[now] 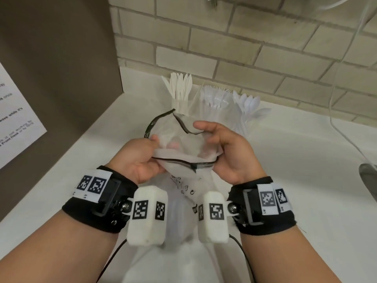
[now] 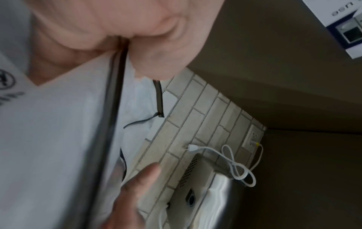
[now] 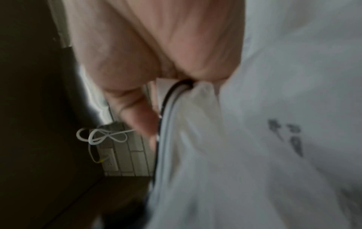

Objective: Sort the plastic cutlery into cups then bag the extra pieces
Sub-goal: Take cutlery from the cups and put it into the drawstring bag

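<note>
1. We have the bag (image 1: 183, 152) up off the counter (image 1: 285, 160), held between both hands in front of the chest. Its mouth, edged by a dark zip strip (image 1: 179, 160), faces up and is partly parted.
2. Our left hand (image 1: 140, 158) pinches the left end of the near strip, thumb over curled fingers. Our right hand (image 1: 230, 152) clamps the right end, its fingers hooked over the far lip. We judge this grip is meant to spread the opening, or to line the strips up for sealing; we cannot tell which.
3. The cutlery looks sorted: knives (image 1: 180, 86), forks (image 1: 217, 97) and spoons (image 1: 250, 105) stand in three bunches against the tiled wall (image 1: 224, 37), well behind the bag. The cups are mostly hidden by the bag film.
4. We judge we are in the bagging stage. The lower bag hangs below the wrists, and its contents are too hazy to read.
5. Only the head view shows both hands, the open mouth and the three bunches.
6. The left wrist view shows the strip running out of the pinch, plus a metal appliance (image 2: 207, 182), a loose white plug cord (image 2: 231, 161) and a wall outlet (image 2: 252, 137), none readable from the head.
7. The right wrist view is blurred. It confirms the strip is trapped in the fold of the hand and shows dark print on the film (image 3: 288, 136).
</note>
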Available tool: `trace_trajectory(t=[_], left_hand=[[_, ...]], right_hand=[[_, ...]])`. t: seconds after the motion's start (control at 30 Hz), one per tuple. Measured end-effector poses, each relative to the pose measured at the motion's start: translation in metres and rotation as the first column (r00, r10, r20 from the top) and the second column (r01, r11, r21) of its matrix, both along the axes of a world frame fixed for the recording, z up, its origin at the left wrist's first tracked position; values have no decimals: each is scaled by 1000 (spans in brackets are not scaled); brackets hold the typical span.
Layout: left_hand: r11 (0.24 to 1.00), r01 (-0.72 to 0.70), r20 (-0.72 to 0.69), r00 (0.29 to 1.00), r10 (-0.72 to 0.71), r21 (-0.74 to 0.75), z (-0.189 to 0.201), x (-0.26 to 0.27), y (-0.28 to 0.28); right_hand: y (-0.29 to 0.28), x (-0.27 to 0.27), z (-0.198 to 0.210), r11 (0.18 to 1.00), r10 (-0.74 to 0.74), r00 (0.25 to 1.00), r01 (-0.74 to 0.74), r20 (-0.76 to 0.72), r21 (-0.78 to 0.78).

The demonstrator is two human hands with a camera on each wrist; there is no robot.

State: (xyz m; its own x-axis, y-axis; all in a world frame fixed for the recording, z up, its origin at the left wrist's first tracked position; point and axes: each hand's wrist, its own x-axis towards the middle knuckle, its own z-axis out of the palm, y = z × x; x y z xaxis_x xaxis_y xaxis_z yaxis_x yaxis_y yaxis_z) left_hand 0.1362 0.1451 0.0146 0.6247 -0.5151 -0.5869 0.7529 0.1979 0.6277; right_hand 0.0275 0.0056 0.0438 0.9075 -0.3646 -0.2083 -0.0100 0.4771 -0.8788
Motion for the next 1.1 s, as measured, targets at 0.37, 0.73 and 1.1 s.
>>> trace_trajectory(t=[0.37,0.73,1.1], left_hand=[[987,142,-13,990,-144,-76,-24,-13,-2],[812,-166,811,-92,-578,560,-13,-6,3],[596,-34,595,-29,-803,802,-19,-2,-8]], right_hand=[[3,-2,-31,800,-51,956,-134,-288,-585],[6,0,-24,786,212,976,-196,-42,-587],[25,-13,-14,-304,-85,990,-129,-109,-944]])
